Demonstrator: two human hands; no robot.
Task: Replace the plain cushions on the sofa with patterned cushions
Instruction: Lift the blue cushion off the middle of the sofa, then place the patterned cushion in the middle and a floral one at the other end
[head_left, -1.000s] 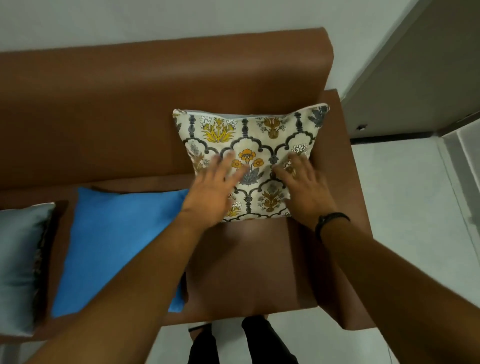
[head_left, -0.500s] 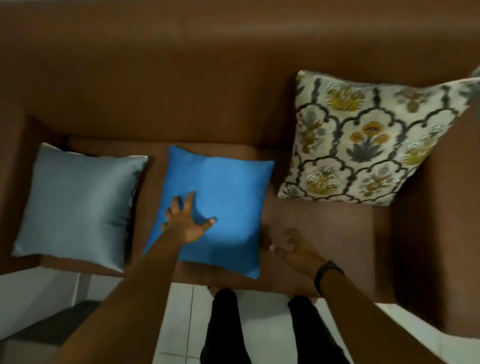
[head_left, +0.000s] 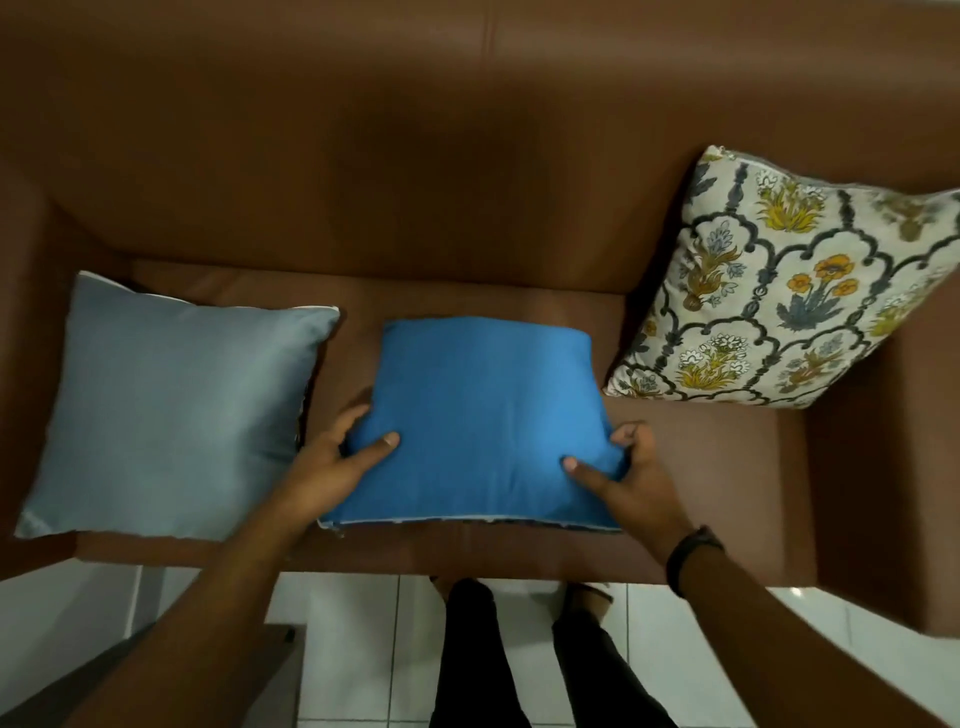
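Observation:
A plain blue cushion (head_left: 480, 410) lies in the middle of the brown sofa's seat (head_left: 711, 467). My left hand (head_left: 335, 462) grips its left side, thumb on top and fingers under the edge. My right hand (head_left: 631, 478) grips its right side the same way. A patterned floral cushion (head_left: 779, 306) leans against the backrest at the right end. A plain grey-blue satin cushion (head_left: 171, 415) rests at the left end. A strip of patterned fabric shows along the blue cushion's near edge.
The sofa's backrest (head_left: 415, 156) fills the top of the view, with an armrest (head_left: 893, 493) at the right. White floor tiles (head_left: 363, 649) lie below the seat edge, where my dark-trousered legs (head_left: 519, 660) stand. A dark object (head_left: 156, 675) sits at the lower left.
I have left the patterned cushion against the backrest and turned left. Both hands came down on the blue cushion and closed on its two sides, and its near edge is now raised.

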